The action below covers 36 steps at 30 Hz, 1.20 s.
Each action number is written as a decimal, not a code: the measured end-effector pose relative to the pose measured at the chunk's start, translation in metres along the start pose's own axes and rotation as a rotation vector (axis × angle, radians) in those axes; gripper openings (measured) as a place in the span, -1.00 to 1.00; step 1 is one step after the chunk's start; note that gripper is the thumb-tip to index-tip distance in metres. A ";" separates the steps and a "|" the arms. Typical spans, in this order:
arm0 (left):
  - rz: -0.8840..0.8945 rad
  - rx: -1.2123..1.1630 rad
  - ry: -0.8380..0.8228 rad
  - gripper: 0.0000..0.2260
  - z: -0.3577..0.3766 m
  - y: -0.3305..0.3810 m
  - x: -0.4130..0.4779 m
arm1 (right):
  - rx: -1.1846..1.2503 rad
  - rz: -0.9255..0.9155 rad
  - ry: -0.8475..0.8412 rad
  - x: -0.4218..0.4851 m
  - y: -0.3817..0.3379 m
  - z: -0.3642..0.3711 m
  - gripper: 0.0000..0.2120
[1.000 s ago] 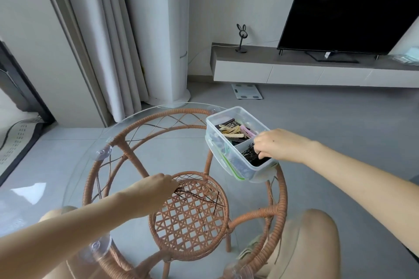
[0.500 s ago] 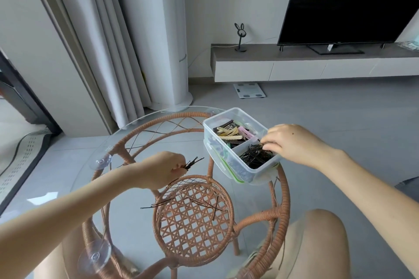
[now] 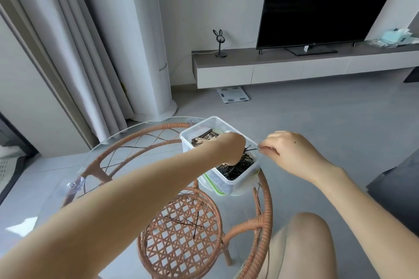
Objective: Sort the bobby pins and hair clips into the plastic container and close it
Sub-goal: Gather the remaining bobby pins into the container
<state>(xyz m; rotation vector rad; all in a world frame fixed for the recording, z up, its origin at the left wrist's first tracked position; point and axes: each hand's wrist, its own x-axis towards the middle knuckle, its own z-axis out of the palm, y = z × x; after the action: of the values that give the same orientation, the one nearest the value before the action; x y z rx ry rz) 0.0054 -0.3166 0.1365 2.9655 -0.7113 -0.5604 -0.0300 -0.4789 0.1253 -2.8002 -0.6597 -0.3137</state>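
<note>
Head view: my left hand [image 3: 230,147], fingers hidden, reached into the clear rectangular plastic container [image 3: 235,180]; my right hand [image 3: 292,154] pinched a thin black bobby pin [image 3: 250,148].

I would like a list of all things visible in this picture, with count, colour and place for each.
plastic container: one, clear, open, far right of table
bobby pins in container: many, black, near compartment
hair clips: several, dark and beige, far compartment
loose bobby pins: a few, black, table centre
glass table: one, clear top, rattan frame
television: one, black, on low cabinet
scale: one, white, floor
left hand: over container
right hand: pinching a pin at container's rim
</note>
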 end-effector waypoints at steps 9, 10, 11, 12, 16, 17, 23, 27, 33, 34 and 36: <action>-0.010 -0.116 0.189 -0.69 -0.001 -0.020 -0.010 | 0.055 -0.069 0.068 -0.006 -0.029 -0.001 -0.73; 0.005 -0.125 0.237 -0.67 0.000 -0.028 -0.018 | 0.106 -0.103 0.081 -0.010 -0.042 0.001 -0.76; -0.009 -0.141 0.274 -0.67 0.003 -0.038 -0.030 | 0.157 -0.148 0.073 -0.014 -0.055 0.004 -0.82; -0.029 -0.152 0.284 -0.67 0.006 -0.048 -0.042 | 0.186 -0.208 0.041 -0.019 -0.068 0.010 -0.86; -0.143 -0.081 0.098 -0.72 0.037 -0.096 -0.097 | 0.144 -0.358 -0.288 -0.035 -0.111 0.048 -0.64; -0.179 -0.060 0.027 -0.69 0.048 -0.107 -0.108 | 0.105 -0.344 -0.358 -0.036 -0.116 0.058 -0.57; -0.258 -0.131 -0.058 -0.51 0.099 -0.135 -0.155 | -0.050 -0.229 -0.438 -0.024 -0.132 0.095 -0.50; -0.291 -0.173 0.028 -0.67 0.117 -0.139 -0.163 | 0.054 -0.135 -0.444 -0.024 -0.137 0.099 -0.79; -0.221 -0.120 0.119 -0.89 0.140 -0.138 -0.160 | 0.160 -0.029 -0.371 -0.039 -0.143 0.108 -0.83; -0.195 -0.102 0.139 -0.86 0.144 -0.138 -0.160 | 0.202 0.011 -0.341 -0.041 -0.145 0.108 -0.83; -0.127 -0.085 0.175 -0.82 0.147 -0.136 -0.158 | 0.285 0.104 -0.295 -0.042 -0.150 0.108 -0.83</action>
<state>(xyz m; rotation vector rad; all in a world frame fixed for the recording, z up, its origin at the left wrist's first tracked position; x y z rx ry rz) -0.1190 -0.1184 0.0352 2.9472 -0.4748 -0.3216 -0.1196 -0.3351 0.0403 -2.6110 -0.5643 0.2027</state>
